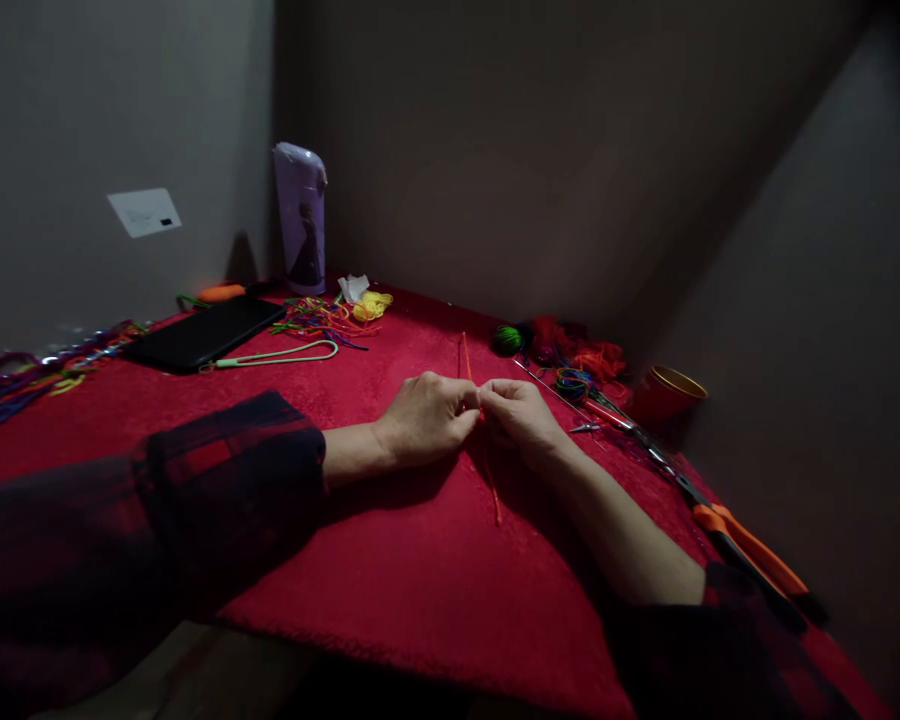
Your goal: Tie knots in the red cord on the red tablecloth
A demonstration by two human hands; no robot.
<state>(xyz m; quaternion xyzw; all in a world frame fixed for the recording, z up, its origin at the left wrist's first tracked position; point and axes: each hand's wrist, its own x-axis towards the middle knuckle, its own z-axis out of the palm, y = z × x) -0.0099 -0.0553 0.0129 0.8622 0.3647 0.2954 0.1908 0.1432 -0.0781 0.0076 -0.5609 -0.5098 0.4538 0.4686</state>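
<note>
Head view shows the left hand [427,415] and right hand [521,412] pinched together on a thin orange cord [489,478] lying mid-surface; so fine a strand could slip from the fingertips or tangle. Scissors [750,555], a red cup [664,395] and yarn scraps [570,355] crowd the right side, near the working elbow.

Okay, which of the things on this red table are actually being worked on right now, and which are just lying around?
In hand:
left hand
right hand
orange strand, pinched between both

Lying about:
scissors
red cup
yarn balls
dark tablet
purple bottle
loose cords
</note>
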